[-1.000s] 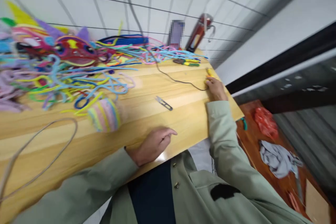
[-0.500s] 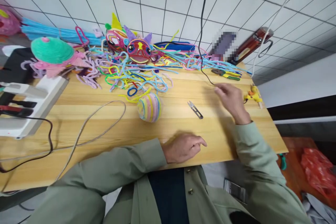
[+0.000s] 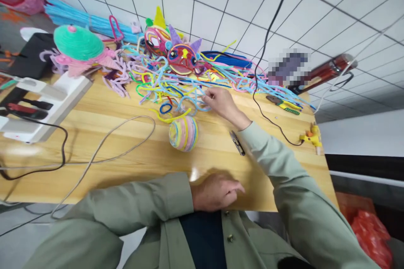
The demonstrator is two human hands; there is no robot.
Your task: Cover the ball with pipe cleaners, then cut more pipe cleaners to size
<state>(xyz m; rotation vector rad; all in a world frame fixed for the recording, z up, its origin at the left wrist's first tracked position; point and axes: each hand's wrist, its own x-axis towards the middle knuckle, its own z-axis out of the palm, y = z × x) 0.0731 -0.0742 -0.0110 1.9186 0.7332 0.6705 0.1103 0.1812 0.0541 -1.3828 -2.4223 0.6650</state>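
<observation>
Right hand (image 3: 221, 103) at the pipe cleaners (image 3: 172, 85) on the worktop (image 3: 151, 159), fingers nearly closed — hold unclear; left hand (image 3: 211, 192) half-curled, apparently empty. Tugging snagged pipe cleaners could roll the striped ball (image 3: 184, 133).

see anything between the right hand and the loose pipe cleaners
Nothing visible; the right hand is at the near edge of the loose pipe cleaners, touching or just above them. The striped ball and thread snips lie on the near side.
</observation>
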